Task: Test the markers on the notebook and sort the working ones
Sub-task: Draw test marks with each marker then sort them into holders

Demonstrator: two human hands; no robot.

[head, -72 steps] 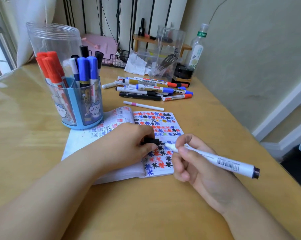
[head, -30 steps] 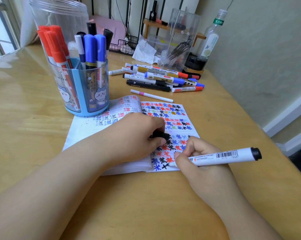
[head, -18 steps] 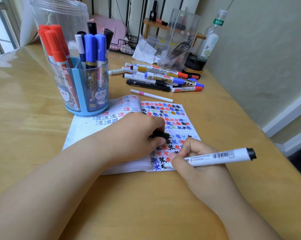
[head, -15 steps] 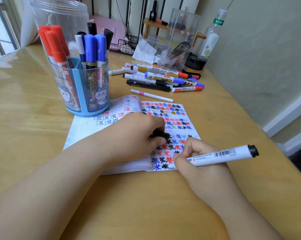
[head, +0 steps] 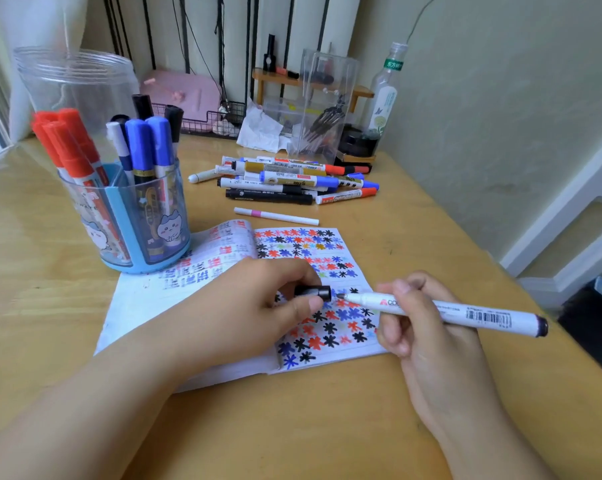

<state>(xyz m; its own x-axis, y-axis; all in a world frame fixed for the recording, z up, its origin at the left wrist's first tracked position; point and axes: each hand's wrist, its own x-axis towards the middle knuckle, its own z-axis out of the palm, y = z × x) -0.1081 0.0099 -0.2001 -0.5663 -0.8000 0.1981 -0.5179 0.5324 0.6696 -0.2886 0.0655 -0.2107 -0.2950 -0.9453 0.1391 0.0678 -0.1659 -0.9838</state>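
Observation:
An open notebook (head: 353, 348) lies in front of me, its right page covered in red, blue and black star scribbles. My left hand (head: 254, 303) rests on the notebook and pinches a black marker cap (head: 312, 292). My right hand (head: 420, 323) grips a white marker (head: 459, 311) with a black end, held level above the page. Its tip points straight at the cap's mouth, a small gap apart. A blue pen holder (head: 126, 216) with red, blue and black markers stands at the notebook's far left corner.
A pile of loose markers (head: 292, 183) lies beyond the notebook, with a single thin white pen (head: 277, 216) nearer. A clear jar (head: 74, 81), a clear box (head: 327, 105) and a bottle (head: 386, 95) stand at the back. The table edge runs along the right.
My right hand lifted the marker off the bottom of the page, where it was drawing a black star, and brought its tip up to the cap in my left hand.

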